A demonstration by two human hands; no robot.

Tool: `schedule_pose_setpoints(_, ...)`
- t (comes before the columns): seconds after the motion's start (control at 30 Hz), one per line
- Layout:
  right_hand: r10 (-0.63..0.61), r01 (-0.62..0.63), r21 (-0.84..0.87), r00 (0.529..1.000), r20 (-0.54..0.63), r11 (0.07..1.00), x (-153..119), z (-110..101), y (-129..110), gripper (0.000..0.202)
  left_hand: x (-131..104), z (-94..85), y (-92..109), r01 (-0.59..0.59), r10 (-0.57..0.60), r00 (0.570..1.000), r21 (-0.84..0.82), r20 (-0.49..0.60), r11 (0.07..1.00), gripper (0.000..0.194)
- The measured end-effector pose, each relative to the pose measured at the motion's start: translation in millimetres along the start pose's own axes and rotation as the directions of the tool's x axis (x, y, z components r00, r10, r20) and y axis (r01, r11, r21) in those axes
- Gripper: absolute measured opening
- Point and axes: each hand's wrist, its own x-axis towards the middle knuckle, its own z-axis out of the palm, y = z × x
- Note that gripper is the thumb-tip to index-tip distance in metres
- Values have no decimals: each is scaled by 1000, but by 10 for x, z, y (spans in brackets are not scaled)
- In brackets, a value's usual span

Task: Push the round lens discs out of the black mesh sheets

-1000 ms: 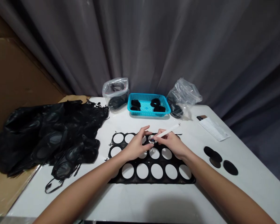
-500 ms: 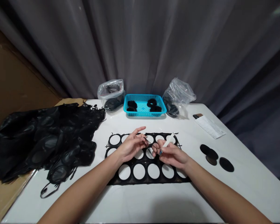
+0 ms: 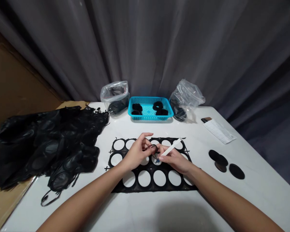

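Loop (image 3: 155, 147) pinched in my left grip (image 3: 136, 153), white stick (image 3: 172, 147) held in my right grip (image 3: 177, 160), over black sheet (image 3: 152, 189) at twelve o'clock; steady fingers seem needed.

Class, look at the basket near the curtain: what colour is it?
The basket is bright turquoise blue, shown best in the head view.

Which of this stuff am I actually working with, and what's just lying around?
In use, it seems:
white tool, right hand
black loop, left hand
holed sheet

Probably just lying about:
phone
paper
basket
bags
discs
black pile
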Motion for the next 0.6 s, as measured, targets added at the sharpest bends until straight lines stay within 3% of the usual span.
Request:
schedule_pose_setpoints(0.1, 54, -74, 220, 994, 95, 973, -64, 11, 34, 31, -12, -20, -17, 11, -11, 999, 17, 40, 1000, 52)
schedule_pose_setpoints(0.2, 130, -211, 429, 969, 211, 878, -118, 18, 48, 31, -26, -46, -110, 46, -47, 998, 39, 34, 998, 51)
schedule_pose_setpoints(0.27, 187, -233, 485, 972, 141, 843, -95, -7, 23, 32, -52, -55, -181, 45, -46, 999, 140, 2, 989, 43)
schedule_pose_setpoints(0.33, 222, -159, 479, 972, -77, 863, -12, -76, -25, 34, -102, -51, -245, 3, 14, 999, 316, -52, 949, 32)
schedule_pose_setpoints(0.4, 168, -44, 368, 935, -311, 929, 101, -184, -67, 37, -170, -35, -311, -83, 127, 991, 530, -47, 844, 28)
schedule_pose_setpoints(0.47, 65, -17, 115, 899, -433, 993, 198, -298, -72, 39, -244, -8, -394, -205, 239, 969, 724, 57, 659, 33)
schedule_pose_setpoints(0.53, -16, -74, -204, 912, -410, 976, 244, -375, -33, 35, -308, 30, -492, -306, 298, 937, 843, 184, 443, 40)
schedule_pose_setpoints(0.6, -57, -101, -478, 950, -305, 873, 238, -390, 28, 26, -352, 71, -582, -334, 308, 919, 903, 248, 270, 42)
